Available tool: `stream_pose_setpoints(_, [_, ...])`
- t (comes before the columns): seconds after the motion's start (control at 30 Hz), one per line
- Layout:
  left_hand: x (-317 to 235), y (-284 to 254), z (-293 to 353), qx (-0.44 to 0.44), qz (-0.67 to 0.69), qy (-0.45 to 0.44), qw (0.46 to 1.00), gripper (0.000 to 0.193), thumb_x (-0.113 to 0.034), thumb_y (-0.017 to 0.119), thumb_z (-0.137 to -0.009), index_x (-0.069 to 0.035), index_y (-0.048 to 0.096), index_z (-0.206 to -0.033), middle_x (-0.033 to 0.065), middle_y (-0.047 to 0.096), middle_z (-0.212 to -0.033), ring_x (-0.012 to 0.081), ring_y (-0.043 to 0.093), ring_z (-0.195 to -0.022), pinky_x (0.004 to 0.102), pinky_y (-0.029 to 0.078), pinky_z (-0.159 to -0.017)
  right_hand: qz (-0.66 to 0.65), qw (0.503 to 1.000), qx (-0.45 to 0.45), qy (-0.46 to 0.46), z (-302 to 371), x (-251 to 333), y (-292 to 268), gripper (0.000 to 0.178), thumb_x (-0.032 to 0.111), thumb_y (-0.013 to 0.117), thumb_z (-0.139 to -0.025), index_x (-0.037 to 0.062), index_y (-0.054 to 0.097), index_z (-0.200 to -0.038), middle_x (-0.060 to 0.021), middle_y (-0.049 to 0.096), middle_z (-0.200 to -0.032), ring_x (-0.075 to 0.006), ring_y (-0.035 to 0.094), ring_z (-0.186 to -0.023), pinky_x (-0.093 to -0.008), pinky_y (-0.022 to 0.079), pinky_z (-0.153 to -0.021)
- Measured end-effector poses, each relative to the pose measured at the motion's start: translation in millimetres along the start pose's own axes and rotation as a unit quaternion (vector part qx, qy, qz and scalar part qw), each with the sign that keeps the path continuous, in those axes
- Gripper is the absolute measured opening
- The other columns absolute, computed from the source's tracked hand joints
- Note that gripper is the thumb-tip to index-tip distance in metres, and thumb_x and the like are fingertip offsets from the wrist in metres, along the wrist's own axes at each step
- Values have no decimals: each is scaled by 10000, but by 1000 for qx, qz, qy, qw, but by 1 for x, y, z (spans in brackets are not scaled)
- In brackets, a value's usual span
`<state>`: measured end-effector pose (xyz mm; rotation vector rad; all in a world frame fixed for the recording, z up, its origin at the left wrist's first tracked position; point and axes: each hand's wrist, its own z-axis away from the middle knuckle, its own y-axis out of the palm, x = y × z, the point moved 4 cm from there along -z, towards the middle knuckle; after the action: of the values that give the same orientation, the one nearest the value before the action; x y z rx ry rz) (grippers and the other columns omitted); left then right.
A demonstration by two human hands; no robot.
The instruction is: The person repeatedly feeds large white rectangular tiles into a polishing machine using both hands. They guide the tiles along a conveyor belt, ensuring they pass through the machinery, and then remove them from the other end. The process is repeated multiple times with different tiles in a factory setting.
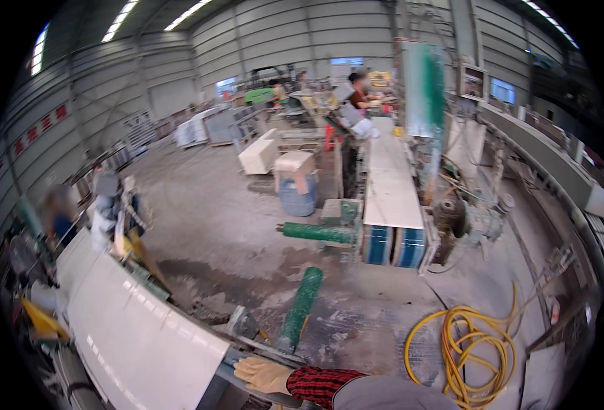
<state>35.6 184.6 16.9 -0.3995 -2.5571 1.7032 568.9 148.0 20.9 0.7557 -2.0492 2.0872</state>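
Note:
My left hand (264, 376), in a pale cream work glove, lies at the bottom of the view with its fingers stretched out to the left. It rests on a blue-grey bar at the near end of a roller stand, beside a large glossy white slab (145, 335). A red and black plaid sleeve (322, 385) covers the forearm. The hand appears to grip nothing. My right hand is not in view.
Ahead, a conveyor carries a long pale slab (391, 188) over blue rollers. Green rollers (302, 307) stand nearby. A coiled yellow hose (462, 348) lies on the wet floor. A blue barrel (297, 197) stands mid-floor. Other people are farther off.

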Motion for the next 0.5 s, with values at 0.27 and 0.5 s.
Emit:
stream_pose_setpoints(0.27, [32,70,-53,-65,-60,76,993,445,-246,637,-1247,22,780,-1571,242,793,-1555,412,721,-1408,550,556,-1268,40,998,8,38,33,15,-5,664,332,611,-1259,-10,502,-1818,-262,411,-1968,-435,411,-1818,-551,302,-1521])
stream_pose_setpoints(0.5, [18,60,-31,-96,-146,70,982,475,-278,574,-1270,28,780,-1570,250,778,-1609,459,717,-1461,596,527,-1319,90,995,-4,46,37,24,-6,647,263,657,-1220,-20,520,-1786,-280,468,-1916,-466,449,-1786,-543,356,-1490])
